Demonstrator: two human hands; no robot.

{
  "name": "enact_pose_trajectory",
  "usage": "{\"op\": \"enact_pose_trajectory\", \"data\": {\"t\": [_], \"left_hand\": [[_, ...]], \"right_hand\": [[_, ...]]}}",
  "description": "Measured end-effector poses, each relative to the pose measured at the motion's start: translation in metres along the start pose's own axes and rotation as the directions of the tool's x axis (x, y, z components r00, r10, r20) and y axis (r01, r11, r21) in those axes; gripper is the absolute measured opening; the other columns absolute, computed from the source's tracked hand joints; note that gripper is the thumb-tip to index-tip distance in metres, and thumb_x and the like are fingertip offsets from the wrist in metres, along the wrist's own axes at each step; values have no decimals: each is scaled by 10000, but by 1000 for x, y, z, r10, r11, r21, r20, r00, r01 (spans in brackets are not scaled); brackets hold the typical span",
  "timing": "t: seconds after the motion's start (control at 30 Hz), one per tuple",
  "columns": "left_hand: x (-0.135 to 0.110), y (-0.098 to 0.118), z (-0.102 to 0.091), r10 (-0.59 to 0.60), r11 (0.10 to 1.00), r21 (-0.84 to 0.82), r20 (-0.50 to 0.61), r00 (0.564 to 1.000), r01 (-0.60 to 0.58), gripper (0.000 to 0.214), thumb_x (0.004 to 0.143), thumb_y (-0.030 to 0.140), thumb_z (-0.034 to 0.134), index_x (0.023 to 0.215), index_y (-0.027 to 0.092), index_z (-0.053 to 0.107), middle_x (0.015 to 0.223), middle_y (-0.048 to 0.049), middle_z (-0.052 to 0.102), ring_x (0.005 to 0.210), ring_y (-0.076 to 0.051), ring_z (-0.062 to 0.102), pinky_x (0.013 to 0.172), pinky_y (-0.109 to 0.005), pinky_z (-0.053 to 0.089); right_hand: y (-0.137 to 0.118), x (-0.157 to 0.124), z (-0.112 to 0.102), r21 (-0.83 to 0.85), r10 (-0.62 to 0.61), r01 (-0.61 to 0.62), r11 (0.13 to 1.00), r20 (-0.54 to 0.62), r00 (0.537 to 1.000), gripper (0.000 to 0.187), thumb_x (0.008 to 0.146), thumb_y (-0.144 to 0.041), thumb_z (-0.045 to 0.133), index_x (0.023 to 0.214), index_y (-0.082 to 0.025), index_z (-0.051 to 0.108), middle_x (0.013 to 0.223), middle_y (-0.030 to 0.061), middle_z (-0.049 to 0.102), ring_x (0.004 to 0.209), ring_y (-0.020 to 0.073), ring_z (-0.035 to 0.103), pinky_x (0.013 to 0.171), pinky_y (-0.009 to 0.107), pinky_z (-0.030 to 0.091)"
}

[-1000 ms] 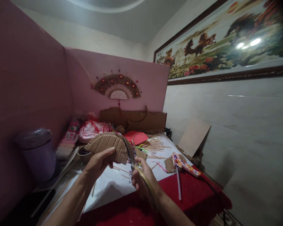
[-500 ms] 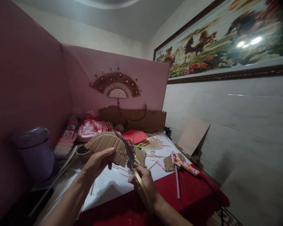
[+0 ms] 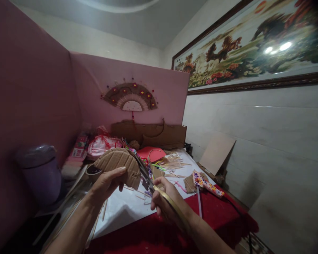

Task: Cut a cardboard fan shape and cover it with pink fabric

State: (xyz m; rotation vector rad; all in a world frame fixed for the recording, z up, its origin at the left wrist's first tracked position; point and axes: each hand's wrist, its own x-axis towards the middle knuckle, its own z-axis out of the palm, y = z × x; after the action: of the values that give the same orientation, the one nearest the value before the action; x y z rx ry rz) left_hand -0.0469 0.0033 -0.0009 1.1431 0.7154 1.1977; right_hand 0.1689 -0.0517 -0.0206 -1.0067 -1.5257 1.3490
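cardboard (image 3: 119, 163) partly hides the left hand (image 3: 108, 181); the right edge cuts the framed painting (image 3: 243, 58).

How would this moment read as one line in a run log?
left hand: holds cardboard piece | right hand: holds scissors beside its edge | nearby: flower-patterned glue gun

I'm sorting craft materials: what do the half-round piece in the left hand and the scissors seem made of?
Half-round piece: matte brown corrugated cardboard, judging by its parallel ridges. Scissors: blades probably metal, given their grey sheen; golden handle, metal or plastic, unclear.
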Motion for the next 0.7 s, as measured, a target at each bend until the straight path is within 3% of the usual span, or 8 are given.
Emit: {"op": "enact_pose_trajectory", "data": {"t": [0.3,0.47,0.57,0.7], "left_hand": [[-2,-2,1,-54,989,143,53,997,46,301,699,337,675,493,130,606,496,-16,498,460,-103,423,404,-216,369],[-2,-5,1,-79,980,188,57,995,67,265,697,312,674,514,123,644,516,-44,546,472,-122,474,409,-220,378],[-2,-5,2,-88,979,194,102,991,67,280,706,321,661,513,119,648,515,-58,562,471,-126,493,411,-219,381],[-4,-4,4,-74,978,202,75,994,57,273,672,329,681,498,124,637,507,-54,563,454,-125,485,393,-226,380]], "right_hand": [[25,6,6,-13,-134,133,991,-91,987,667,601,-716,615,957,-202,382,565,-52,569,380,60,419,376,164,327],[41,4,4,-4,-215,216,976,-80,973,786,559,-807,545,1020,-189,392,561,-41,554,431,85,443,409,178,320],[41,1,5,0,-220,221,975,-92,971,771,572,-780,569,1030,-184,401,563,-32,562,471,102,479,428,180,319],[36,-3,9,-8,-197,198,980,-105,975,661,611,-677,631,1006,-187,433,553,-36,565,477,104,484,434,179,310]]}}
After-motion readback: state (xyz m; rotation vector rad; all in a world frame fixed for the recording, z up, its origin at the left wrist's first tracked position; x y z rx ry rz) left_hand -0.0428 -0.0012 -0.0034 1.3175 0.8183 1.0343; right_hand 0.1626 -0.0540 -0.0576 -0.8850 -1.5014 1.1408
